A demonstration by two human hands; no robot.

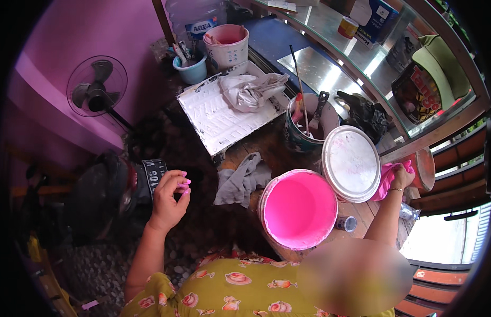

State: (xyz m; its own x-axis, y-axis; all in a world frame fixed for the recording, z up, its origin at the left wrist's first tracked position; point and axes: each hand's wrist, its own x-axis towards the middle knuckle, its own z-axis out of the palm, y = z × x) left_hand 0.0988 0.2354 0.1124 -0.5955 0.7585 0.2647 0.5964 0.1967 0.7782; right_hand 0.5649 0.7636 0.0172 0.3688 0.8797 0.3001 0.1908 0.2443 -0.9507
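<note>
My left hand (168, 203) is raised at the left over the dark ground, its fingers loosely curled with a gap at the thumb and nothing held. Pink shows on its fingertips. On the right, my right hand (401, 177) grips a bright pink cloth (384, 182) beyond a round white lid (351, 162). Between my arms stands an open bucket of pink paint (297, 210), pink smeared around its rim. The lid lies against the bucket's far right side. A small round container (347, 224) sits beside the bucket, and a grey rag (242, 179) lies to its left.
A white paint tray (213, 124) with a crumpled cloth (251, 91) lies farther back. Behind the bucket, a tub (293, 140) holds a scraper and stick. A glass display case (372, 68) borders the right; a fan (97, 87) and motorcycle (100, 203) are left.
</note>
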